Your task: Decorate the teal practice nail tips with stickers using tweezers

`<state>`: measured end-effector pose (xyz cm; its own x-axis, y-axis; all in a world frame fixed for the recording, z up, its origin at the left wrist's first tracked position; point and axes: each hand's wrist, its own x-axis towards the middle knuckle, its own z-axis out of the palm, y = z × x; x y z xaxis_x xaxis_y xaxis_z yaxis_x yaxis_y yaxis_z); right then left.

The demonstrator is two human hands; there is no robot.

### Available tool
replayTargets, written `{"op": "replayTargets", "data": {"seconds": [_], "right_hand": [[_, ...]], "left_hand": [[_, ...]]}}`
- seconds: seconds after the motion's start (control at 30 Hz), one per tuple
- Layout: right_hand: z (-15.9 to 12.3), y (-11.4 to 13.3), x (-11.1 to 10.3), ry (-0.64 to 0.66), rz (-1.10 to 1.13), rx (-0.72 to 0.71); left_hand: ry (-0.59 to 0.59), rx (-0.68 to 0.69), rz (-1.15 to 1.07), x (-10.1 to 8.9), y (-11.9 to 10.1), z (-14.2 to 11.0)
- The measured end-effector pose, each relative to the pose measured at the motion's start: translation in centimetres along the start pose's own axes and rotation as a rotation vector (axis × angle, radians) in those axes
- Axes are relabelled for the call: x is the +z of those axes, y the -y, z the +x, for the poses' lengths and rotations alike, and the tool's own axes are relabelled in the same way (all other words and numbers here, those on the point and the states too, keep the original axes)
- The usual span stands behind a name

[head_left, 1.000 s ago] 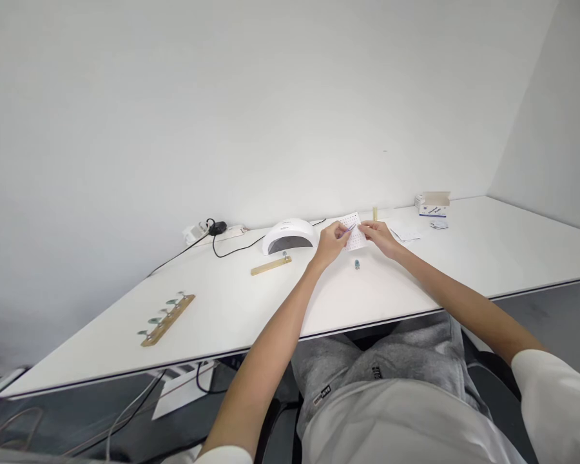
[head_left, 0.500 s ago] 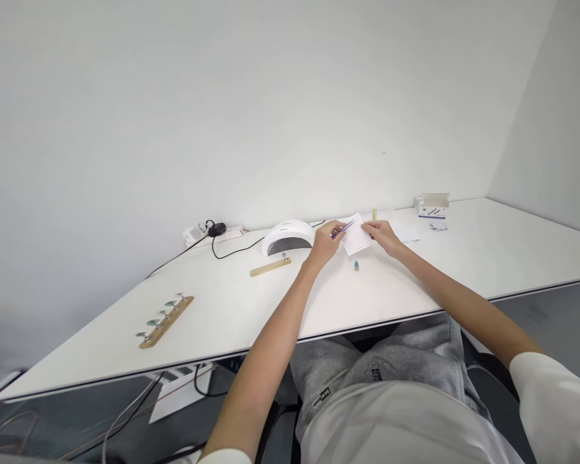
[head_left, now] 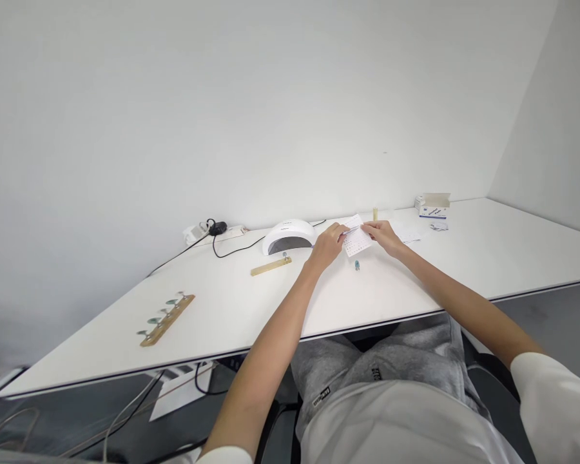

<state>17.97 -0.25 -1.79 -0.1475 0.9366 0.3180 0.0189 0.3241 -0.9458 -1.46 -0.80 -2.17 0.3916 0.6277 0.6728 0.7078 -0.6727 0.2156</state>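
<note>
My left hand (head_left: pixel 331 243) is closed on slim tweezers (head_left: pixel 352 230), whose tip reaches across a white sheet of small stickers (head_left: pixel 357 243). By its right edge that sheet is pinched in my right hand (head_left: pixel 383 234), tilted above the table. On the tabletop just below it stands a small blue-green nail tip (head_left: pixel 357 265) on a stand. To the left of my left hand lies a light wooden strip (head_left: pixel 270 267) with one nail tip on a stand at its right end.
A white nail lamp (head_left: pixel 290 232) sits behind the strip, its cable running to a power strip (head_left: pixel 232 233). At the left, a wooden bar (head_left: pixel 168 322) carries several nail tips. A small open box (head_left: pixel 432 207) and papers (head_left: pixel 406 231) lie at the right. The table's front edge is close to my lap.
The tweezers in my left hand have turned flatter, lying more level across the sticker sheet. My right hand holds the sheet in nearly the same place.
</note>
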Motion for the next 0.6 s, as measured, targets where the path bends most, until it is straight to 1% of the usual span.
{"op": "replayTargets", "data": {"seconds": [0.33, 0.6], "right_hand": [[-0.18, 0.38, 0.07, 0.004, 0.027, 0.047], [-0.06, 0.24, 0.04, 0.0, -0.023, 0.025]], "left_hand": [[-0.002, -0.006, 0.04, -0.04, -0.17, 0.03], [0.002, 0.001, 0.02, 0.01, -0.11, 0.08]]}}
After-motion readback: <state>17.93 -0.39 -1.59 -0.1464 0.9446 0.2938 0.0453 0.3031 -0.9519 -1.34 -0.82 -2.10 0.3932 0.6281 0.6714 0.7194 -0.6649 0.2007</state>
